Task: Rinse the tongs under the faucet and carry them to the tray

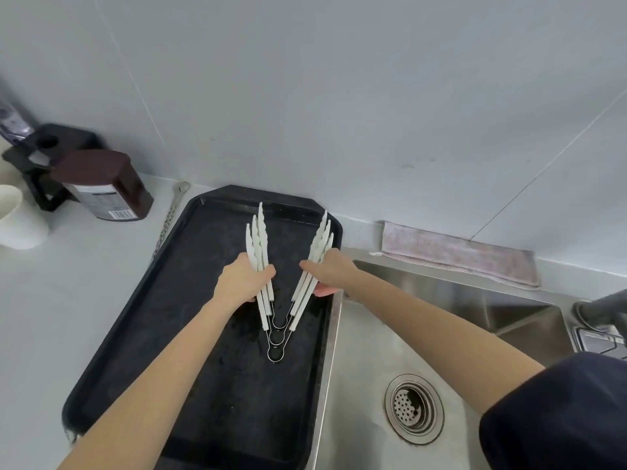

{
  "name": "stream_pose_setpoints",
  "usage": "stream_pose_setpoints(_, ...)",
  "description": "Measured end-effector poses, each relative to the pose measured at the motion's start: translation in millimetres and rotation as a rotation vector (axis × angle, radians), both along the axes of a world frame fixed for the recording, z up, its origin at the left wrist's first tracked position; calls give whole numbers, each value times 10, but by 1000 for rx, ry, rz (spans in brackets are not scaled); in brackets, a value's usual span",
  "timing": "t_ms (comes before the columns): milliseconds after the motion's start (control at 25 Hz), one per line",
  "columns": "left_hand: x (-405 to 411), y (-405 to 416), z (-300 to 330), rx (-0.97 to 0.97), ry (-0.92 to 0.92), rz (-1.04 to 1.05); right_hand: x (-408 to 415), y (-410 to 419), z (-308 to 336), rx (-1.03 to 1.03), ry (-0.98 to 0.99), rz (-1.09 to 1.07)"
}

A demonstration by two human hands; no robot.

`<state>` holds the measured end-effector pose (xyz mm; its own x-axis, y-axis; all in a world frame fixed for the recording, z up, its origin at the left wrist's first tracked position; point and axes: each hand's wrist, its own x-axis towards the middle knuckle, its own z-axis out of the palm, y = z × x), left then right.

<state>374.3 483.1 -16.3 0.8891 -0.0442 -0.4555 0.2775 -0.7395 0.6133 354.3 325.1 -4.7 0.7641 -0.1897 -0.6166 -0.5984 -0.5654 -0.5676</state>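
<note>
A stack of three white tongs point(259, 239) with wire spring ends lies spread in a V over the wet black tray point(135, 334). My left hand point(242, 283) grips the left arms of the tongs. The right arms are gripped by my right hand point(330, 271), close to the tray's right rim. The white tips point toward the back wall, and the wire loops point toward me. Only the base of the faucet point(607, 308) shows at the right edge.
A steel sink point(373, 351) with a round drain point(414, 408) lies right of the tray. A pink cloth point(458, 254) hangs on its back edge. On the counter at left stand a dark bottle point(105, 184), a black holder point(37, 164), a white cup point(13, 218) and a thin brush point(169, 215).
</note>
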Motion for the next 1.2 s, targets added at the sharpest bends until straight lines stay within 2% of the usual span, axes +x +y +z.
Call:
stream_pose_setpoints(120,-25,20,-42,136,-55,-70,-1,-15,62,-148,-35,93)
stream_pose_setpoints(280,-86,42,-84,61,-139,-85,-109,-14,188,-122,-79,87)
stream_pose_setpoints(440,-78,83,-108,-10,-224,-62,-251,72,190,-313,-165,175)
stream_pose_setpoints(520,-111,102,-124,-39,-297,-57,-320,101,141,-331,-253,202)
stream_pose_setpoints(720,-292,98,-272,7,-480,-203,-493,102,-183,-472,-355,403)
stream_pose_setpoints(960,-251,91,-367,104,-513,-282,-464,41,-421,-570,-405,466)
stream_pose_setpoints(1200,-256,50,-253,231,-526,-292,-510,-7,-304,-573,-430,467)
